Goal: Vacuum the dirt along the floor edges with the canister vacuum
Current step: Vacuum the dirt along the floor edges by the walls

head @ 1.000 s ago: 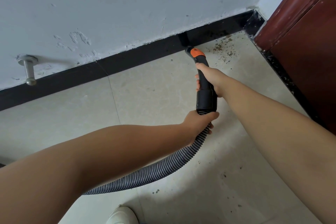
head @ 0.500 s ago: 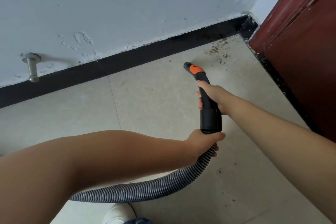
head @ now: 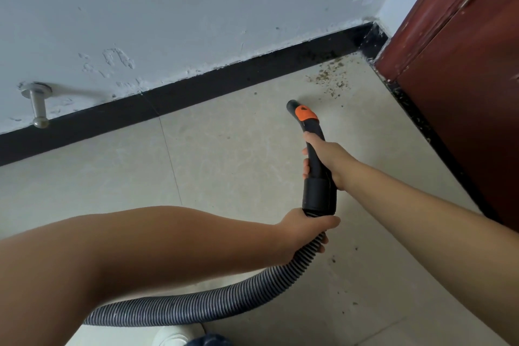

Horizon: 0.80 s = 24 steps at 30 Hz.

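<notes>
Black nozzle (head: 309, 132) short of corner dirt (head: 327, 76) (baseboard (head: 196, 90) apart), right hand (head: 325, 160) gripping it, left hand (head: 304, 229) round hose (head: 196, 309).

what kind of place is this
Probably a room corner in a home or flat: pale tiled floor, painted wall with black skirting and a metal door stopper, and a dark red door.
</notes>
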Tool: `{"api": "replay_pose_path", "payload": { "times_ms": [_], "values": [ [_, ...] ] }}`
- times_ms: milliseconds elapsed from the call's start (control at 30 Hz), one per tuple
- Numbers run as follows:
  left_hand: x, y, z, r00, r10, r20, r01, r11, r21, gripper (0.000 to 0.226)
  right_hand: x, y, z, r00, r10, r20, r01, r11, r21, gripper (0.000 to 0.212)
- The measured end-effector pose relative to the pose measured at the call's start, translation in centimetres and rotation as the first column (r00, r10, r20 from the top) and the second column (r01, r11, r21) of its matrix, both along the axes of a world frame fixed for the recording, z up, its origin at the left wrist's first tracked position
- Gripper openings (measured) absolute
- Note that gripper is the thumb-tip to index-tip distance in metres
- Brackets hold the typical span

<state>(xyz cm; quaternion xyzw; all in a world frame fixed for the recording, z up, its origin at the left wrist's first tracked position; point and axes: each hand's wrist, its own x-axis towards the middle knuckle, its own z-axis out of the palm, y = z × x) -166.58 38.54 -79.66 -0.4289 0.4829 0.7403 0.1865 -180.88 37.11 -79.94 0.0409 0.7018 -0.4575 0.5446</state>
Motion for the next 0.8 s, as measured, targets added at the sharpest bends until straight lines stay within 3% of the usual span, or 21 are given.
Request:
{"api": "replay_pose_path", "payload": {
  "times_ms": [167, 400, 533, 800],
  "values": [
    [-1.3, 0.8, -0.1, 0.99, -0.139, -0.002, 0.138, 0.989, -0.054, 0.026, -1.6, 3.1, -0.4, 0.968, -0.249, -0.001, 0.249, 0.968, 0.007, 0.035],
    [-2.8, 1.0, -0.1, 0.976, -0.22, 0.002, 0.218, 0.967, -0.128, 0.027, -3.2, 4.9, -0.8, 0.927, -0.376, 0.001, 0.376, 0.927, -0.003, 0.034],
    [-3.4, 0.6, 0.0, 0.982, -0.188, -0.005, 0.185, 0.972, -0.144, 0.028, -4.0, 4.1, -0.7, 0.933, -0.36, 0.005, 0.36, 0.933, -0.008, 0.036],
    [-3.3, 0.5, -0.5, 0.995, -0.099, -0.025, 0.095, 0.988, -0.124, 0.017, -3.9, 2.1, -0.6, 0.986, -0.159, 0.048, 0.16, 0.987, -0.033, 0.037]
  ]
}}
